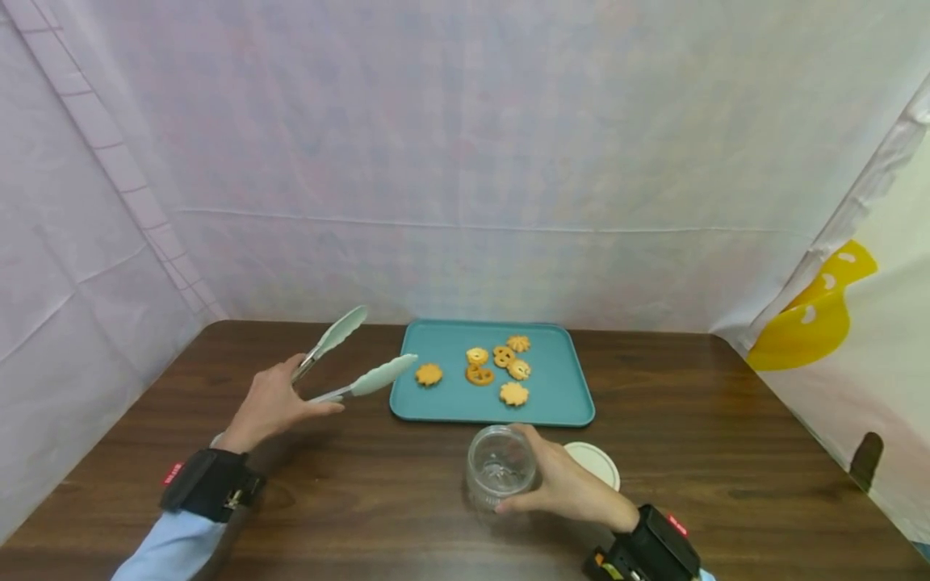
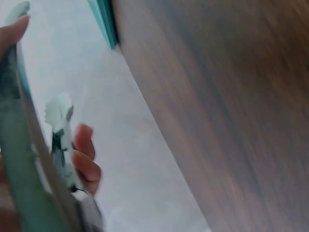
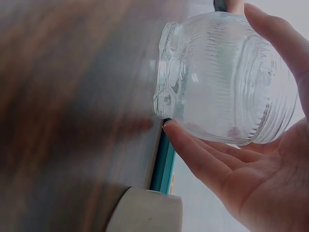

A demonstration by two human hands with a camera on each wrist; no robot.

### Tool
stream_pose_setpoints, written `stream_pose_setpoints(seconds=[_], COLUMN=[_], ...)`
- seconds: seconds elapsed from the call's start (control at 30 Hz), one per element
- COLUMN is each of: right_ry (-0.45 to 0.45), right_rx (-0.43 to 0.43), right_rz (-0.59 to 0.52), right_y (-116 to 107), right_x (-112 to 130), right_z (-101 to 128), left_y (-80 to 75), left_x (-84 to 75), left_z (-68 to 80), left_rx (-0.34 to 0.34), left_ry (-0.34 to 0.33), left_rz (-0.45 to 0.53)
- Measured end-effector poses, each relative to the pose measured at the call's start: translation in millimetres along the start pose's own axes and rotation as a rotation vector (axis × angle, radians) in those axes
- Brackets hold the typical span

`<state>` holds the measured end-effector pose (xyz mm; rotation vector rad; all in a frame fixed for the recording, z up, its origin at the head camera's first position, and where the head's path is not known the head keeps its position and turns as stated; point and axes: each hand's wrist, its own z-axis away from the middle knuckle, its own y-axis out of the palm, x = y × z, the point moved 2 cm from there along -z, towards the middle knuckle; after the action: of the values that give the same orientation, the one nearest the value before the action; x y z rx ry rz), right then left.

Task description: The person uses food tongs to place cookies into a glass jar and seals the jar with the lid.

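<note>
Head view: left hand [image 1: 272,403] grips open tongs [image 1: 349,361], tips just left of the tray [image 1: 559,395]. Right hand [image 1: 567,482] cups the jar [image 1: 500,466], near side, beside a lid [image 1: 597,461].

head overview, two close wrist views

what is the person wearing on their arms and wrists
Both hands are bare. The left hand has a black wrist strap with a small red tag and a metal clip, above a light blue sleeve. The right hand has a black wrist unit with a red tag and yellow-orange bits.
</note>
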<state>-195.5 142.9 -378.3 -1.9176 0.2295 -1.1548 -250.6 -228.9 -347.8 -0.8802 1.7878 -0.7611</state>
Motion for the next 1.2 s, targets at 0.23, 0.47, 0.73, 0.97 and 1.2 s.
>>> stream_pose_setpoints(seconds=[0.23,0.47,0.73,0.97,1.2], right_ry=[-0.011,-0.022,-0.009,-0.017,-0.008], right_rx=[-0.011,-0.011,-0.009,-0.003,-0.006], right_rz=[0.008,0.011,0.01,0.005,0.017], right_y=[0,1,-1,1,0], right_x=[-1,-1,0,-1,0], right_z=[0,0,0,0,0], left_y=[10.8,20.0,31.6,44.5,48.1], left_x=[-7.8,-15.7,-24.9,-25.6,-26.8], left_z=[-3.2,-6.7,-20.1,-30.2,-34.3], left_rx=[-0.001,0.092,0.133,0.164,0.174], left_ry=[0.069,0.091,0.055,0.011,-0.004], left_rz=[0.048,-0.025,-0.054,-0.078,-0.08])
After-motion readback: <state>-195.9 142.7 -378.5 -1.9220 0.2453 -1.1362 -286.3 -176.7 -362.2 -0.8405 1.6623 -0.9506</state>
